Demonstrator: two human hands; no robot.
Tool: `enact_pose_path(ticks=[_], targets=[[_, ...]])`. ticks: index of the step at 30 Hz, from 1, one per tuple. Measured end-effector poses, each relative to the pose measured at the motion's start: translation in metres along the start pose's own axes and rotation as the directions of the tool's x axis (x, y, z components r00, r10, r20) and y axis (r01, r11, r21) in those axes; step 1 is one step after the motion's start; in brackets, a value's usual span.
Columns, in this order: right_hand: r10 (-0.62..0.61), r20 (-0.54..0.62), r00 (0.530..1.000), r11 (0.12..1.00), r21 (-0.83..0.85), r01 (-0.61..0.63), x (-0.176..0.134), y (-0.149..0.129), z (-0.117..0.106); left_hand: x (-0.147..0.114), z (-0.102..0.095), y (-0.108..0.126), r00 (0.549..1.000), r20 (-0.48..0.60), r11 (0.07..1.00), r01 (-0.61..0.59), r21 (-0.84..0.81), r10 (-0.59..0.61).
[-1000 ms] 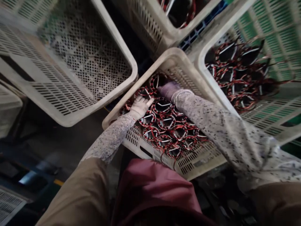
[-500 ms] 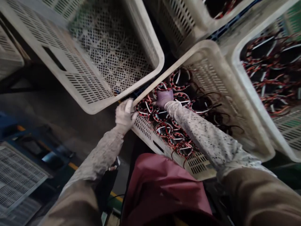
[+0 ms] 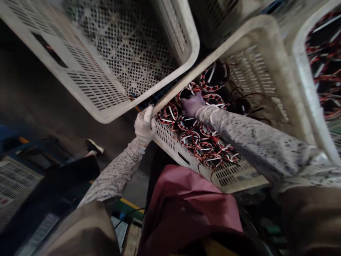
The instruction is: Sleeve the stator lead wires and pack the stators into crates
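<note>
My left hand [image 3: 145, 125], in a whitish glove, is closed around the near left corner of a pale plastic crate [image 3: 234, 39]. In this crate stand several ring-shaped wound motor stators [image 3: 213, 160], with red, black and white windings and loose dark leads. My right hand [image 3: 192, 106], in a purple glove, reaches down among them near the crate's left side. Its fingers look curled beside a stator [image 3: 189, 88], but their tips are hidden, and what they hold cannot be made out. Speckled sleeves cover both forearms.
Close on the left is another slotted crate [image 3: 103, 115] with a lattice floor. A further crate [image 3: 299, 53] of stators stands at right. At lower left are a person's shoe [image 3: 94, 145] and dark trouser leg, near a blue frame. A maroon apron [image 3: 186, 192] covers my lap.
The view has shifted, so the crates sit higher in it. A person's leg and shoe have come in at lower left. Both my hands stay at about the same places on and in the crate.
</note>
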State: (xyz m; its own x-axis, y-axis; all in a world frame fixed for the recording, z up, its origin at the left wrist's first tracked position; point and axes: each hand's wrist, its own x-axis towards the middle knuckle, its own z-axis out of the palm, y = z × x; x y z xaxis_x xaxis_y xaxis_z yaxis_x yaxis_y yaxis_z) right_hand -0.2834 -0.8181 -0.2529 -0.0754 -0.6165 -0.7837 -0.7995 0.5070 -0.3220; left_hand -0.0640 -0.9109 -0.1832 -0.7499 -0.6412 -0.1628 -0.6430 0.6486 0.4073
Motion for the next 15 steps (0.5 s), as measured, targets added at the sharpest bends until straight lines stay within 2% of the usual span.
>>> enact_pose_path(ticks=[2, 6, 10, 12, 14, 15], targets=[[-0.051, 0.005, 0.999, 0.996, -0.076, 0.051, -0.008, -0.003, 0.006, 0.0, 0.0, 0.0, 1.0, 0.002, 1.0, 0.0, -0.001, 0.0], [-0.033, -0.031, 0.999, 0.992, -0.125, 0.028, -0.02, -0.015, 0.011, 0.001, -0.001, 0.005, 1.0, 0.015, 1.0, 0.017, -0.007, -0.017], [0.074, 0.004, 0.997, 0.995, -0.064, -0.074, -0.033, -0.043, -0.022, 0.011, -0.011, 0.006, 0.994, 0.086, 0.998, 0.065, -0.018, -0.063], [0.089, -0.055, 0.994, 0.996, 0.002, -0.09, -0.062, -0.059, -0.039, 0.018, -0.023, 0.006, 0.981, 0.149, 0.992, 0.128, -0.013, -0.124], [0.123, -0.138, 0.983, 0.99, 0.081, -0.113, -0.118, -0.068, -0.04, 0.023, -0.036, 0.015, 0.966, 0.183, 0.982, 0.189, -0.006, -0.184], [0.156, -0.194, 0.968, 0.974, 0.193, -0.118, -0.155, -0.07, -0.033, 0.026, -0.041, 0.027, 0.969, 0.193, 0.986, 0.164, -0.035, -0.155]])
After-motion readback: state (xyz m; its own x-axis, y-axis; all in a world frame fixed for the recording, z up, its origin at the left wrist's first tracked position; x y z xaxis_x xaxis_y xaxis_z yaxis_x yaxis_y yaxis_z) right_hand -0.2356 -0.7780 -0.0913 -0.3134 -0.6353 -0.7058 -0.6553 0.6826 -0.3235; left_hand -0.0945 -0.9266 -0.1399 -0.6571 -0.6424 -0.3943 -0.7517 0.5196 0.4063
